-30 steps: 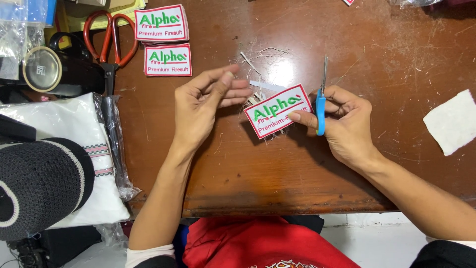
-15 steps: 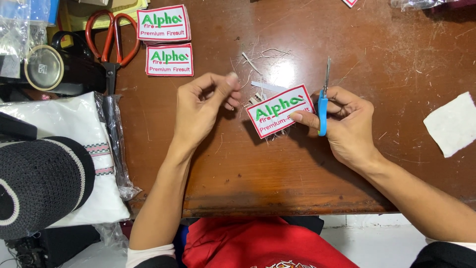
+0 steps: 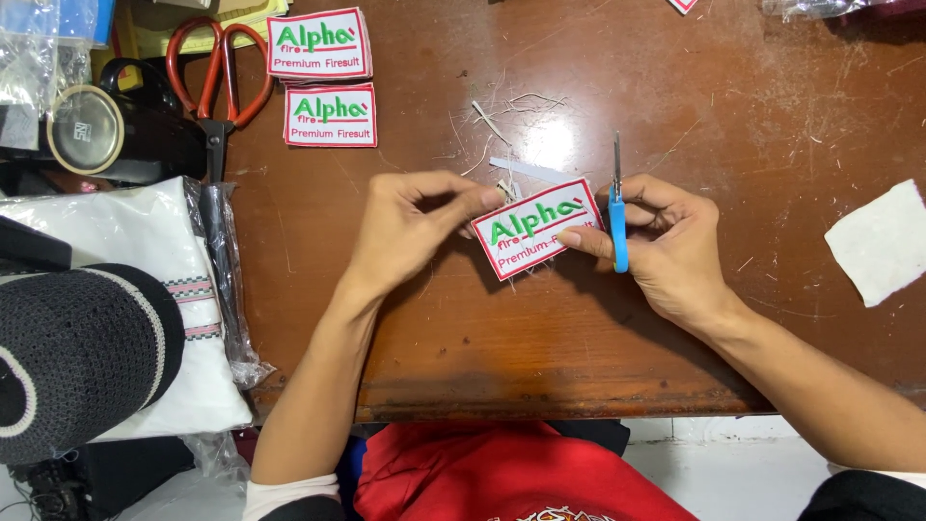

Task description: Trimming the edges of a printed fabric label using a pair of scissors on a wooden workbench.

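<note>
a white embroidered patch [image 3: 533,228] is pinched at its left corner by the left hand [image 3: 410,227], near the middle of the worktop [image 3: 675,96]. its right edge is gripped by the right hand [image 3: 666,246], so it seems kept flat; a small blue thread snip [image 3: 617,217] is grasped there too. two similar patches [image 3: 323,82] are laid at the far left edge.

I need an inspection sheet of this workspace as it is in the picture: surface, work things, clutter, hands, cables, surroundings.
Surface: brown wooden table, scratched, with thread scraps.
Work things: white patch with red border; blue thread snips.
Clutter: two similar patches, red-handled scissors, white cloth piece, tape roll.
Hands: left hand pinches the patch's left edge; right hand holds patch and snips.
Cables: nothing seen.
Surroundings: bagged white fabric, dark knitted cap at left.
</note>
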